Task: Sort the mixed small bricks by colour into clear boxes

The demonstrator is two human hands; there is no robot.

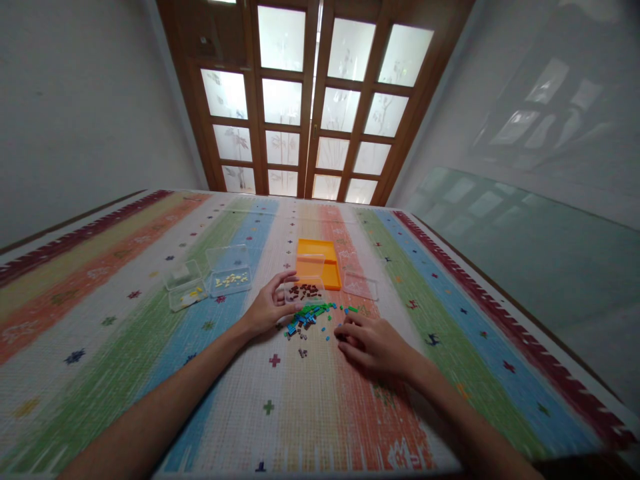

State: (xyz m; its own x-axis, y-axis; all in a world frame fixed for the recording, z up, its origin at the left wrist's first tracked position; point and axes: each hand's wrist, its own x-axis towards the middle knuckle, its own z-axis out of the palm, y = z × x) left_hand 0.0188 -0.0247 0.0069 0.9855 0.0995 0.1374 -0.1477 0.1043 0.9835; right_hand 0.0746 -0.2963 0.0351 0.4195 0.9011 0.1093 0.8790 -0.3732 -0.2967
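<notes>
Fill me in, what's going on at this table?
A person's left hand is curved around the left end of a clear box with brown pieces. The right hand is beside loose green and blue pieces; whether it grips one is unclear. Two open boxes with yellow pieces sit farther left.

Shows a bare left hand [265,308] and a bare right hand [373,339], with slim fingers [285,311] and narrow wrists [246,328]. Has slender forearms [195,377], likewise uncovered, widening toward the lower edge of the view. Leaves finer surface detail too small and dim to tell.
</notes>
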